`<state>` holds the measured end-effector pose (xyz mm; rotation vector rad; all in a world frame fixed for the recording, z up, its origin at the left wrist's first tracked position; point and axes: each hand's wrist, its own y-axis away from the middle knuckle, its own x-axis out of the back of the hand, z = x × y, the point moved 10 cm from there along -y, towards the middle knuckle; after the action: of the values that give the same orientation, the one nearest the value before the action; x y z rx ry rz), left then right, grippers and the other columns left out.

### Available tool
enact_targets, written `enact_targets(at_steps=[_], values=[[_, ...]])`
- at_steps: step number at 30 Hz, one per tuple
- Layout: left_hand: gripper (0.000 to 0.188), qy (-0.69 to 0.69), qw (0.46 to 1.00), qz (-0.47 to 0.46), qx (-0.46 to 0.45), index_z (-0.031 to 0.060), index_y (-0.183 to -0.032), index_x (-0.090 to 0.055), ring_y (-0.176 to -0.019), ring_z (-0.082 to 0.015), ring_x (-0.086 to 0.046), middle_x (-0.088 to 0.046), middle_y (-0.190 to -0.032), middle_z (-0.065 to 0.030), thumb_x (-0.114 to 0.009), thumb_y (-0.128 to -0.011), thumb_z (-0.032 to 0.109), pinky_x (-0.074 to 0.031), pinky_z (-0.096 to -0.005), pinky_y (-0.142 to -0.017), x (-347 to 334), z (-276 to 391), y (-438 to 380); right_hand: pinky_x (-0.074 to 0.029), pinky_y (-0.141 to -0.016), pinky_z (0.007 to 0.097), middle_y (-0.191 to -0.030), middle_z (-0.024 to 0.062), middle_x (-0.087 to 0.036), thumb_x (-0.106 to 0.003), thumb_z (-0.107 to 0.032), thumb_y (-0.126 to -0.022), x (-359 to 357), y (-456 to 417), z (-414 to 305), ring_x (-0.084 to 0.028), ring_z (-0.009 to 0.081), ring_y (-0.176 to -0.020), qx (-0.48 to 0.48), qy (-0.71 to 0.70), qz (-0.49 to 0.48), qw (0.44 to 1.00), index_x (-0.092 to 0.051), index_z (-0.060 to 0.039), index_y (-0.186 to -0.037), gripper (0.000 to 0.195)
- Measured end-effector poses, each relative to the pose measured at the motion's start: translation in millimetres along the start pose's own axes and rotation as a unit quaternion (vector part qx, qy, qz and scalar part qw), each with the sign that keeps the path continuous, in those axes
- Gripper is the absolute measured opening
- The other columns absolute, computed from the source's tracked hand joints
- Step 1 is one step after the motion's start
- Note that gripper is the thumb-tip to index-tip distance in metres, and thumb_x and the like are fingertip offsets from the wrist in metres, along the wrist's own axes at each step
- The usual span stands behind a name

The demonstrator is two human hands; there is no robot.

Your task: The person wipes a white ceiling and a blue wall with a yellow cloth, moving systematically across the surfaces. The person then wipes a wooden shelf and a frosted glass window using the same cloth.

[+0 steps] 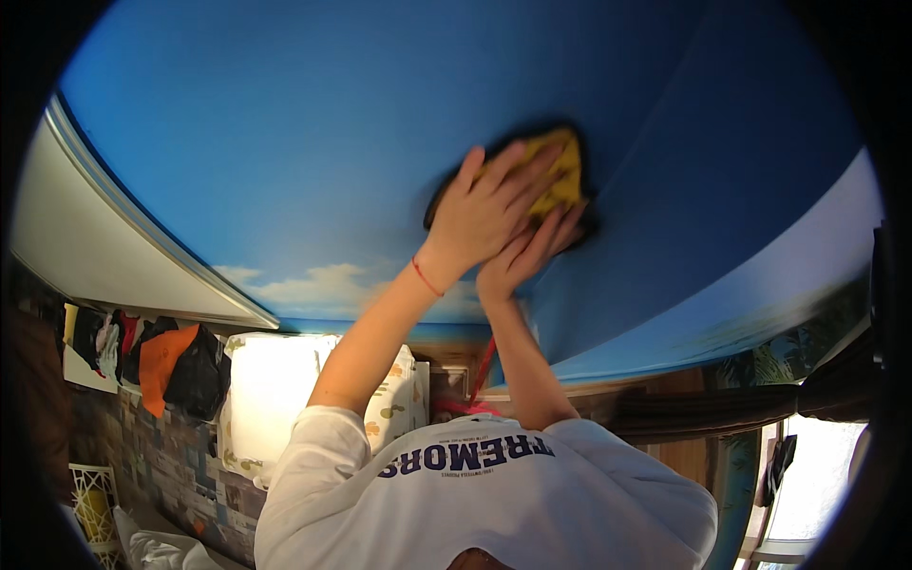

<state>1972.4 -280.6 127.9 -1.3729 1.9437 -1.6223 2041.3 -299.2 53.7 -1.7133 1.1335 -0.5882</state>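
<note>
My left hand, with a thin red string round the wrist, lies flat with spread fingers on a yellow and black cloth, holding it against a smooth blue surface printed with sky and clouds. My right hand is just below and to the right, close against the left one, its fingertips at the cloth's lower edge. The cloth and the fingers are blurred. Part of the cloth is hidden under both hands.
A pale panel with metal trim borders the blue surface at left. Below it hang an orange cloth and dark items. Bright patterned fabric lies beside my left arm. Dark gathered curtains and a bright window are at right.
</note>
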Motion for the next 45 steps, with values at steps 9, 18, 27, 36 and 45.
enact_targets(at_steps=[9,18,27,36,45], values=[[0.049,0.056,0.993,0.016,0.102,-0.0011,-0.122,-0.059,-0.136,-0.0473,-0.032,-0.038,-0.149,-0.0231,-0.059,-0.079,0.020,-0.023,-0.0570,-0.111,-3,6,-13,-0.031,-0.109,0.0510,-0.148,0.0349,-0.030,-0.051,0.005,-0.091,51,5,-62,-0.030,0.0484,-0.138,0.092,-0.114,-0.119,0.982,-0.039,0.0119,-0.138,0.049],[0.071,0.347,0.905,0.245,0.034,-0.0106,-0.146,-0.020,-0.139,-0.0549,-0.020,-0.016,-0.153,-0.0355,-0.052,-0.088,0.015,-0.028,-0.0507,-0.110,118,42,-140,-0.038,-0.109,0.0449,-0.152,0.0261,-0.027,-0.042,-0.011,-0.098,160,-184,-128,-0.036,0.0378,-0.137,0.249,-0.011,0.069,0.966,-0.042,0.0062,-0.139,0.045],[0.078,0.366,0.921,0.090,0.097,-0.0151,-0.147,0.003,-0.139,-0.0562,-0.017,-0.010,-0.151,-0.0396,-0.048,-0.093,0.012,-0.018,-0.0536,-0.114,74,100,-59,-0.042,-0.088,0.0331,-0.130,0.0200,-0.058,-0.060,-0.004,-0.085,169,-122,-60,-0.056,0.0262,-0.105,0.190,0.092,0.006,0.978,-0.069,-0.0015,-0.113,0.029],[0.067,0.053,0.995,-0.056,0.069,-0.0139,-0.126,-0.047,-0.132,-0.0695,-0.008,-0.032,-0.141,-0.0426,-0.050,-0.095,0.045,-0.010,-0.0754,-0.101,53,159,-1,-0.040,-0.092,0.0463,-0.132,0.0295,-0.051,-0.059,0.000,-0.085,200,-85,-8,-0.054,0.0390,-0.108,0.157,0.073,-0.030,0.984,-0.060,0.0039,-0.117,0.032],[0.052,-0.020,0.979,0.141,0.144,0.0110,-0.135,-0.056,-0.138,-0.0458,-0.032,-0.044,-0.148,-0.0080,-0.053,-0.088,0.032,-0.010,-0.0628,-0.112,106,126,-148,-0.031,-0.106,0.0509,-0.141,0.0247,-0.046,-0.054,-0.009,-0.089,193,-222,-46,-0.049,0.0391,-0.123,0.258,0.067,0.049,0.963,-0.058,-0.0024,-0.126,0.037]])
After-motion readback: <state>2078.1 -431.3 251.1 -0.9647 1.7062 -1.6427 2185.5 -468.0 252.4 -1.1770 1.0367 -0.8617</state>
